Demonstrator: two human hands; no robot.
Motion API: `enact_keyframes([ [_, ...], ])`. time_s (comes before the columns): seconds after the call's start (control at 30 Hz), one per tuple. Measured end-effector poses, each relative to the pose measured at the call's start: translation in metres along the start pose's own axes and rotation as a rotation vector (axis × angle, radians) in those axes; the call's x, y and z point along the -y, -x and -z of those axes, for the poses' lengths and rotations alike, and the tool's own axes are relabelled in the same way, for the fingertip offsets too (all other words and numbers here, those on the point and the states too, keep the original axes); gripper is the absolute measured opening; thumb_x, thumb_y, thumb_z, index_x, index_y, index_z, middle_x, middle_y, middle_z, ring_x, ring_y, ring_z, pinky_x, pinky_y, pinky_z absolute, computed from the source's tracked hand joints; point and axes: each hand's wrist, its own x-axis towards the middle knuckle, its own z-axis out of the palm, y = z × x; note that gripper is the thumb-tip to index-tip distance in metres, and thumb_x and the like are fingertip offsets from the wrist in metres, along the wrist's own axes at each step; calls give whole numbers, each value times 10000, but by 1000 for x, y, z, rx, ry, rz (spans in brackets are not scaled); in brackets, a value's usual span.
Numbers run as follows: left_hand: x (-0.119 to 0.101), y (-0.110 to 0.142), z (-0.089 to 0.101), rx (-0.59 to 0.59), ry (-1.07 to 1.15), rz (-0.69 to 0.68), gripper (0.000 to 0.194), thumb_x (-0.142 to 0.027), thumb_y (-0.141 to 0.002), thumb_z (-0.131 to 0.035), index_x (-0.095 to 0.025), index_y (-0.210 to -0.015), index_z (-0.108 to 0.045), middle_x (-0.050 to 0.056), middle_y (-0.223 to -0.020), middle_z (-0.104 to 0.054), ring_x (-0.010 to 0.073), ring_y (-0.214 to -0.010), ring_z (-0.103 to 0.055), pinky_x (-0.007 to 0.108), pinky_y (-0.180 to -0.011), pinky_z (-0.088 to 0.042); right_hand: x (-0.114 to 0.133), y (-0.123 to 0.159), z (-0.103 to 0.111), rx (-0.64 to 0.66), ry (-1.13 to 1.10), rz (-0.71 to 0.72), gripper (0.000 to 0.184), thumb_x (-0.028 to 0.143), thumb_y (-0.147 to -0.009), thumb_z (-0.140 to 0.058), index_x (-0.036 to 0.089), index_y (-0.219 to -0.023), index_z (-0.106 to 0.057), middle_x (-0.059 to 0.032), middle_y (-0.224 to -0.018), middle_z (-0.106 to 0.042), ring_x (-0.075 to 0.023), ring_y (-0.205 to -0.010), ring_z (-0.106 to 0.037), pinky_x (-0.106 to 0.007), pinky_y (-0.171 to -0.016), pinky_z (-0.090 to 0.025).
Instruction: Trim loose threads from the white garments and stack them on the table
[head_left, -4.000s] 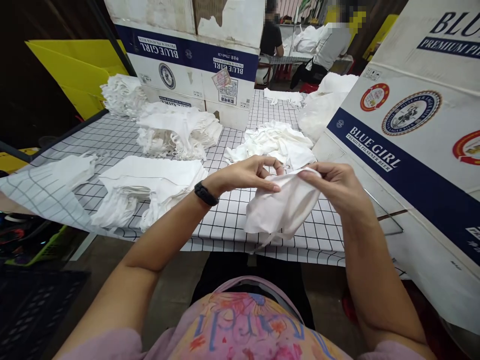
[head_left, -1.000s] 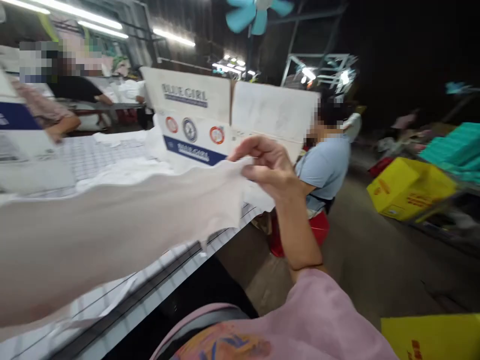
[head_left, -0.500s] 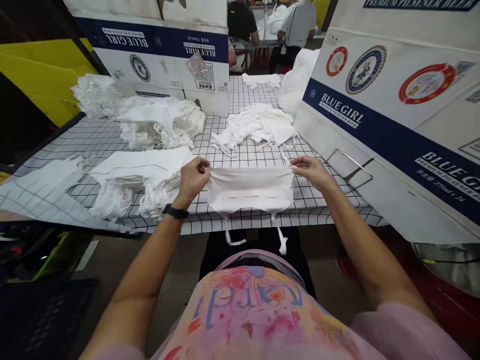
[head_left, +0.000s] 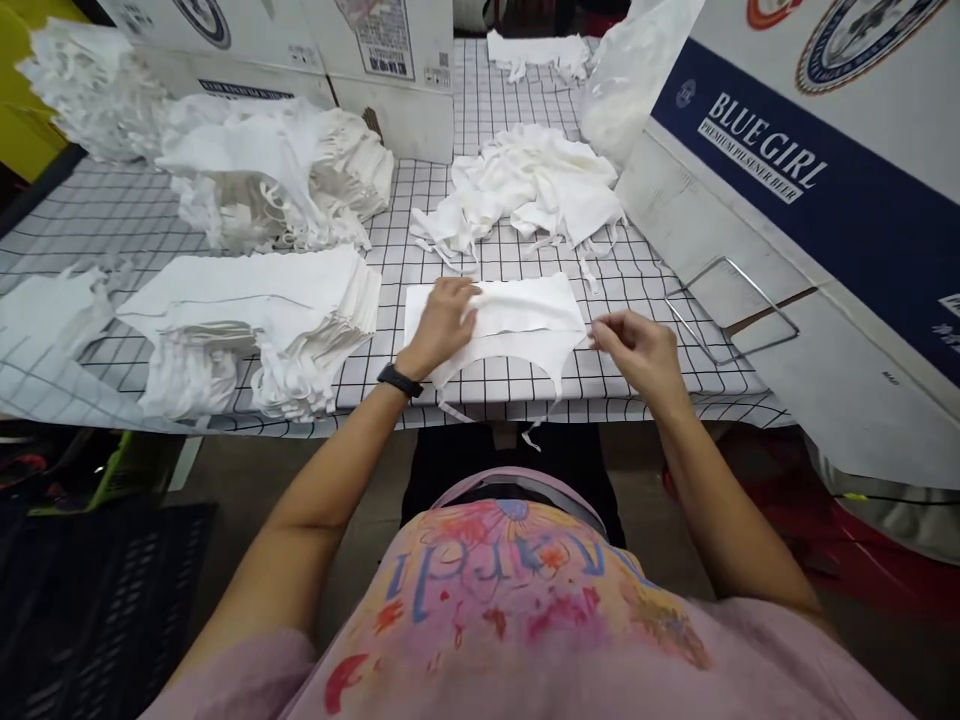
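A white cloth piece with dangling ties [head_left: 525, 318] lies flat on the checked table [head_left: 480, 385] in front of me. My left hand [head_left: 442, 322] presses down on its left half, fingers together and laid flat. My right hand [head_left: 636, 345] sits at the cloth's right edge with fingers curled, pinching its corner or tie. A neat stack of the same white pieces [head_left: 247, 310] lies just left of my left hand.
A loose heap of white pieces [head_left: 529, 185] sits beyond the cloth, more piles [head_left: 270, 170] at the back left. Blue Girl cardboard boxes stand at the back [head_left: 390, 60] and lean along the right [head_left: 795, 190]. A wire loop [head_left: 731, 310] lies at the right.
Half a second ago both hands held the cloth stretched in the air above the table edge. Now it lies on the table, my left hand flat on it, and my view has tilted down.
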Motion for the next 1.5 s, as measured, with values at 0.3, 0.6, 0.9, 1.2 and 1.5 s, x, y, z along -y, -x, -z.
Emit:
enact_keyframes([
  [0.3, -70, -21, -51, 380, 76, -410, 472, -287, -1079, -363, -163, -1519, -485, 96, -1660, -420, 245, -1573, -320, 488, -1317, -247, -53, 105, -53, 250, -230, -347, 450, 555, -821, -754, 179, -1067, -738, -118, -1024, -790, -255, -910, -752, -357, -828, -580],
  [0.6, -75, -20, -54, 431, 24, -377, 510, -347, -1098, -321, -184, -1572, -419, 88, -1696, -357, 220, -1618, -237, 491, -1341, -130, -23, 136, -44, 329, -258, -313, 426, 576, -948, -608, 201, -802, -748, -70, -850, -769, -235, -867, -703, -333, -850, -523],
  [0.9, -77, -18, -54, 421, 34, -361, 532, -346, -1094, -293, -159, -1574, -429, 95, -1705, -335, 243, -1620, -235, 514, -1345, -134, -8, 193, 39, 408, -89, -500, 454, 645, -915, -625, 233, -806, -783, -70, -817, -769, -300, -906, -732, -380, -849, -557],
  [1.2, -73, -19, -59, 402, 69, -361, 531, -352, -1080, -325, -181, -1569, -441, 92, -1697, -352, 258, -1609, -266, 546, -1340, -137, 8, 202, 67, 395, -139, -607, 657, 607, -908, -659, 210, -1430, -615, -25, -670, -711, -233, -674, -664, -364, -686, -530],
  [1.5, -73, -20, -58, 406, 90, -360, 521, -324, -1068, -362, -176, -1561, -445, 97, -1697, -351, 267, -1611, -258, 573, -1340, -117, 10, 211, 84, 62, -412, -581, 258, 506, -838, -769, 259, -886, -825, -83, -721, -767, -183, -583, -594, -316, -564, -482],
])
